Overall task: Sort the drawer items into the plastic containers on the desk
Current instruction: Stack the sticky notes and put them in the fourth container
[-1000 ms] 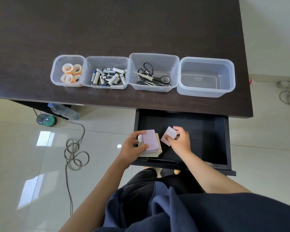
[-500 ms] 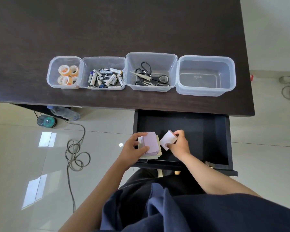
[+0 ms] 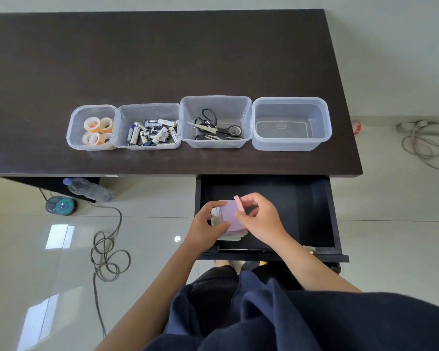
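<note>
Inside the open black drawer (image 3: 312, 214), my left hand (image 3: 205, 226) grips a stack of sticky-note pads (image 3: 230, 219), lilac on top and cream below. My right hand (image 3: 260, 219) pinches a small pink pad (image 3: 238, 202) on edge, right against the stack's top. On the dark desk (image 3: 162, 59) stand several clear containers in a row: one with tape rolls (image 3: 94, 127), one with batteries (image 3: 150, 133), one with scissors (image 3: 214, 126), and an empty container (image 3: 290, 124) at the right.
A plastic bottle (image 3: 88, 190) and a disc spindle (image 3: 61, 205) lie on the tiled floor under the desk, beside a coiled cable (image 3: 107, 254). More cables (image 3: 426, 140) lie at the far right. My dark clothing fills the bottom of the view.
My right hand has brought the pink pad leftward from the drawer floor up against the stack in my left hand. The camera has tilted, showing more of the desk.
</note>
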`<state>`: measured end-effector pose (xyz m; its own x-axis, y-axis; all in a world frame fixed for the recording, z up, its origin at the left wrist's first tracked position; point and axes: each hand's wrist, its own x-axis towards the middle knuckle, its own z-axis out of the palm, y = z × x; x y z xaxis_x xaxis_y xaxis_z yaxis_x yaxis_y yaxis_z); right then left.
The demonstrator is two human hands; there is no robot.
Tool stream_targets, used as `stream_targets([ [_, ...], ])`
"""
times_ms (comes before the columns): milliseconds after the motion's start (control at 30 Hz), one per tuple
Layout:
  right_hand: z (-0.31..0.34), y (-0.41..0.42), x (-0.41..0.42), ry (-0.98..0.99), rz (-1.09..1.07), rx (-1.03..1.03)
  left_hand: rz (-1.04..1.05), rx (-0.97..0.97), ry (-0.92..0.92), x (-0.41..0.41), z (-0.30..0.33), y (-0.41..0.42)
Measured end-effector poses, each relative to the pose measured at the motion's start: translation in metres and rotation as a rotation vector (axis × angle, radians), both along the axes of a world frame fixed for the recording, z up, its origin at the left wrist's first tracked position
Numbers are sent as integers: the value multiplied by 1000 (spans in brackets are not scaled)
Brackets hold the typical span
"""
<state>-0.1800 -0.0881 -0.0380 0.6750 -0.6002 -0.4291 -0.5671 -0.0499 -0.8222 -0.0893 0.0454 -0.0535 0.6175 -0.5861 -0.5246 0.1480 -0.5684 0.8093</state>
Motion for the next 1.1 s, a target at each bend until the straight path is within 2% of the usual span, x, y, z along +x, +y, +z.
stream_targets([
  [100, 2, 1, 2, 23, 85, 31, 8, -29, -24, -1, 3, -2],
  [267, -3, -6, 0, 52, 144, -39, 59, -72, 10, 1, 4, 3],
  [600, 5, -10, 1, 31, 13, -35, 94, -75, 61, 2, 5, 2],
  [767, 17, -13, 3, 7, -9, 136, 92, -94, 53, 3, 4, 2],
  [867, 20, -13, 3, -12, 3, 228, 111, -145, 111, 4, 5, 2],
  [1100, 13, -11, 1, -47, -41, 266, 126, -235, 239, 6, 10, 4],
])
